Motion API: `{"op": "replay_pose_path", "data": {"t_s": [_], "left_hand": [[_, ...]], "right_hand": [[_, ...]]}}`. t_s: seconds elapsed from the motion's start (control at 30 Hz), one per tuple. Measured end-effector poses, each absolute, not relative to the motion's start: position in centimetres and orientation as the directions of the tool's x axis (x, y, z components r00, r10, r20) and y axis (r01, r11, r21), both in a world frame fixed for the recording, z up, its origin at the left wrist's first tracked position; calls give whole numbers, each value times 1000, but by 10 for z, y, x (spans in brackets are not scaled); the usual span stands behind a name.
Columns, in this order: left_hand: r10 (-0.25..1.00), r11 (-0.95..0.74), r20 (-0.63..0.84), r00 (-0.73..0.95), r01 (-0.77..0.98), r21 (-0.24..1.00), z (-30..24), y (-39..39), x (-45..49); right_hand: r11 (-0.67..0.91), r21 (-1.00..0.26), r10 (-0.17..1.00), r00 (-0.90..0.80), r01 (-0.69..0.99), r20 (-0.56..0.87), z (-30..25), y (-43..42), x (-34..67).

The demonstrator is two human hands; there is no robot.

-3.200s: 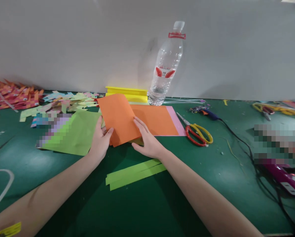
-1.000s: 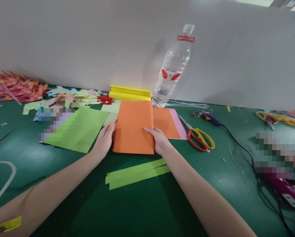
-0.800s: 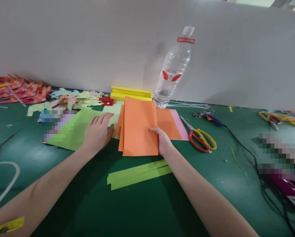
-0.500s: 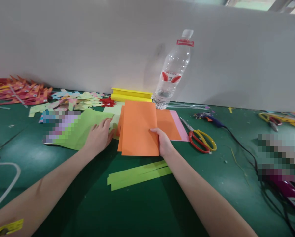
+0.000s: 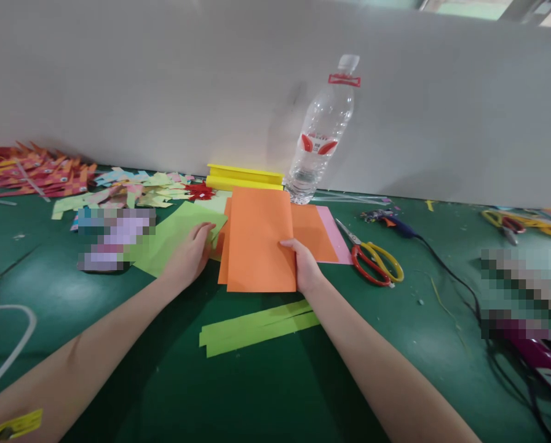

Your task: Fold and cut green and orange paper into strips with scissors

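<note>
At the far left of the green worktop [image 5: 238, 400], a heap of red folded paper [image 5: 40, 172] lies against the wall [image 5: 165, 80], with pale paper scraps [image 5: 153, 189] beside it. Nearer, a pixelated flat object [image 5: 118, 240] sits partly under a green sheet [image 5: 176, 231]. The left hand [image 5: 187, 257] rests on that sheet, its fingers loosely curled; whether it grips the paper I cannot tell. Behind stands a yellow folded strip [image 5: 245, 178]. In the middle is a stack of orange paper [image 5: 260, 246], its layers fanned slightly leftward, with green strips [image 5: 257, 329] lying in front. The right hand [image 5: 307, 266] pinches the stack's right edge, thumb on top. A clear bottle [image 5: 321, 123] leans behind it. Further right come an orange sheet [image 5: 313, 234] over a pink sheet [image 5: 334, 237], scissors [image 5: 374, 261] with red and yellow handles, and a purple power strip [image 5: 534, 357].
</note>
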State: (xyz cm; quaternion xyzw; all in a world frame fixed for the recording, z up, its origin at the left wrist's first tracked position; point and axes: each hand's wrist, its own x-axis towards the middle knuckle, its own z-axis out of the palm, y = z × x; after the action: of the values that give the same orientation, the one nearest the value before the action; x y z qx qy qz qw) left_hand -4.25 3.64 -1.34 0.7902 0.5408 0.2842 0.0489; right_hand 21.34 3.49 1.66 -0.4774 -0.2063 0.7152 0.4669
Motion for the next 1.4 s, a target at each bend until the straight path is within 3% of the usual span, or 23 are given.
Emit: {"op": "replay_pose_path", "data": {"t_s": [0.37,0.6,0.87,1.4], "left_hand": [[920,-340,348,182,812,475,-4,38,-49],[891,-380,393,227,848,370,3,35,-46],[948,-275,266,173,867,416,1,43,-53],[949,-277,242,202,902,332,-1,46,-51]], "right_hand": [[-479,-753,867,-110,-452,-486,17,35,213],[-493,-755,861,-120,-432,-493,16,36,214],[-503,-743,854,-121,-443,-506,20,35,213],[-500,-732,855,-131,-463,-501,18,36,214]]}}
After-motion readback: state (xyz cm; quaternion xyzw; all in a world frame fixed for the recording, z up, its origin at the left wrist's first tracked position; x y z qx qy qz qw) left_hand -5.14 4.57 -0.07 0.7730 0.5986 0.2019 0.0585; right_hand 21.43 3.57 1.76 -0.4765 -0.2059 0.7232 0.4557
